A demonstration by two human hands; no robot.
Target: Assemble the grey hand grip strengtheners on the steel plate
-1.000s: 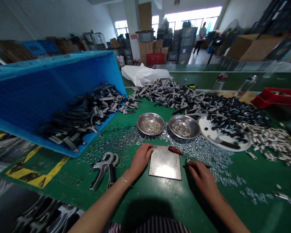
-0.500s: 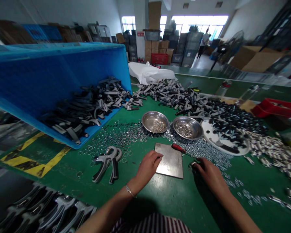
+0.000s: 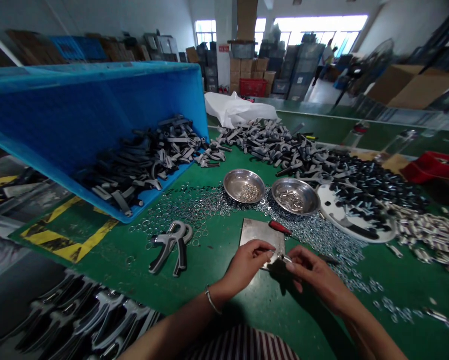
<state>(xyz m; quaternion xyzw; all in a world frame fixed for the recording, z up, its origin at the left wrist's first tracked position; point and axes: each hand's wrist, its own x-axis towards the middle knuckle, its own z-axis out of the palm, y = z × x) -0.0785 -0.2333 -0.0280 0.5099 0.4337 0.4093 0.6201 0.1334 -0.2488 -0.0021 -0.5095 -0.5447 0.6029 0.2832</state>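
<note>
Over the near edge of a flat metal plate (image 3: 251, 231), my two hands come close together. My right hand (image 3: 316, 275) pinches a small shiny metal part (image 3: 285, 258), its end pointing at the left fingertips. The fingers of my left hand (image 3: 249, 265) are pressed together beside that part; anything between them is too small to make out. A red-handled tool (image 3: 280, 228) lies across the plate's far right corner. Left of the hands, a grey and black hand gripper (image 3: 172, 247) with a spring rests on the green table (image 3: 134, 285).
Two steel bowls (image 3: 230, 186) (image 3: 314, 202) hold small metal pieces, with loose rings (image 3: 187, 210) scattered around. A tipped blue crate (image 3: 142, 95) contains grey handles. Behind are more handles (image 3: 273, 142), a white lid (image 3: 337, 217) with black knobs and silver cylinders (image 3: 423, 230).
My left hand has moved right across the plate, and my right hand has moved left with the metal part, so both now meet. The view has shifted slightly.
</note>
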